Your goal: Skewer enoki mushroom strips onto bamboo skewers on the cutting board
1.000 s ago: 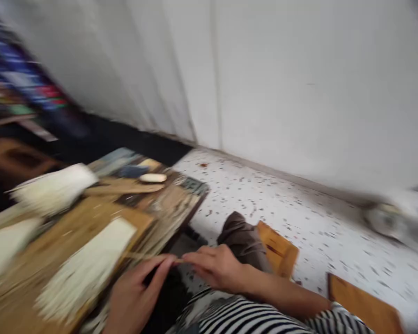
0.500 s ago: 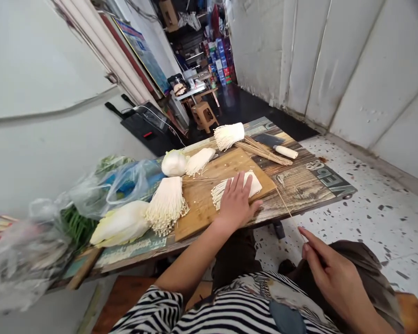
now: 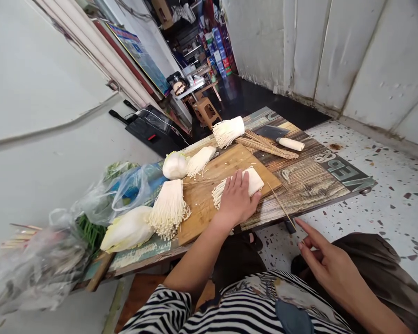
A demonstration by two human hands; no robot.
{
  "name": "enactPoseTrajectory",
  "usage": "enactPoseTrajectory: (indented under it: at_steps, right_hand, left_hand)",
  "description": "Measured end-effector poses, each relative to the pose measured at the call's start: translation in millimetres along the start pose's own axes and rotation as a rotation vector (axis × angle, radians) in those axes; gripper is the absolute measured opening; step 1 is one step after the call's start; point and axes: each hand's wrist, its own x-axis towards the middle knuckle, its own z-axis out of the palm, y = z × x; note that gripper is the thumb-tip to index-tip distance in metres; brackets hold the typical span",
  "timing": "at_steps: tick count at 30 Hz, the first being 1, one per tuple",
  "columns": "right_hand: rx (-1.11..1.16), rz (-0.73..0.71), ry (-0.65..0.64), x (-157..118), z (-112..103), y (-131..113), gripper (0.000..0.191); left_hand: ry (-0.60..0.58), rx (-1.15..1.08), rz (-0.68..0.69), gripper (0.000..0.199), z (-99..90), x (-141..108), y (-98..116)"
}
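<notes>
White mushrooms (image 3: 255, 180) lie on the wooden board (image 3: 200, 220), just right of the frame's centre, under our left hand (image 3: 236, 202), which rests flat on them with its fingers stretched out. Toward the lower right, our right hand (image 3: 329, 262) has thumb and forefinger apart by the lower end of a thin stick (image 3: 281, 205); we cannot tell whether they touch it. Above the board's right side, we see a knife (image 3: 290, 144) beside bundled sticks (image 3: 268, 146).
</notes>
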Motion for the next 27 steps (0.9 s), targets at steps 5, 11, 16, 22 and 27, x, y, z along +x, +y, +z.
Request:
enactPoseTrajectory:
  at_steps: [5, 11, 16, 22, 27]
  right_hand:
    - [-0.085, -0.074, 0.14, 1, -2, -4, 0.037]
    - [-0.246, -0.147, 0.085, -14, -4, -2, 0.036]
    - [-0.247, -0.157, 0.089, -13, -2, -1, 0.036]
    - [-0.245, -0.177, 0.085, -9, -2, -5, 0.035]
    - [-0.275, -0.201, 0.1, -10, -4, -6, 0.035]
  left_hand:
    - [0.024, -0.029, -0.034, 0.062, 0.6, 7, 3]
    - [0.004, -0.024, -0.032, 0.057, 5.8, 12, 3]
    - [0.014, -0.038, -0.046, 0.058, 3.8, 13, 4]
    - [0.047, -0.033, -0.059, 0.058, 8.9, 13, 5]
    - [0.041, -0.027, -0.055, 0.057, 9.8, 14, 4]
